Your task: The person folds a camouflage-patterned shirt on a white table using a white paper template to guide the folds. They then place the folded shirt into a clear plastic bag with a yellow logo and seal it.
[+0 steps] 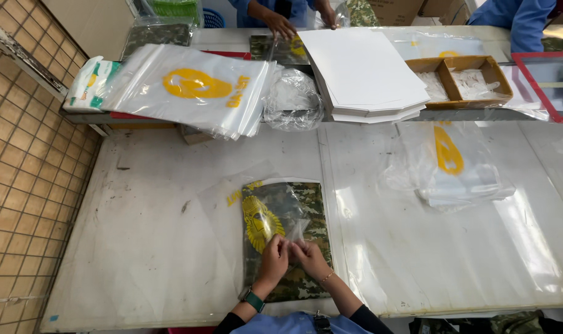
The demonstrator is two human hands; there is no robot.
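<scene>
While both hands meet at the table's (170, 272) near edge, the camouflage garment (294, 213) in its clear bag (232, 204) lies at their twelve o'clock, long axis running away from the person. The left hand (274, 258) and right hand (309, 256), equally near, are closed, pinching the bag's near end. At eleven o'clock, well apart, sits a stack of bags (188, 86).

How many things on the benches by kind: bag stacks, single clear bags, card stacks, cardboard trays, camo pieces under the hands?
Bag stacks with yellow print: 1
Single clear bags lying flat: 1
White card stacks: 1
Cardboard trays: 1
Camouflage pieces in a bag, under left hand and right hand: 1
Total: 5
</scene>
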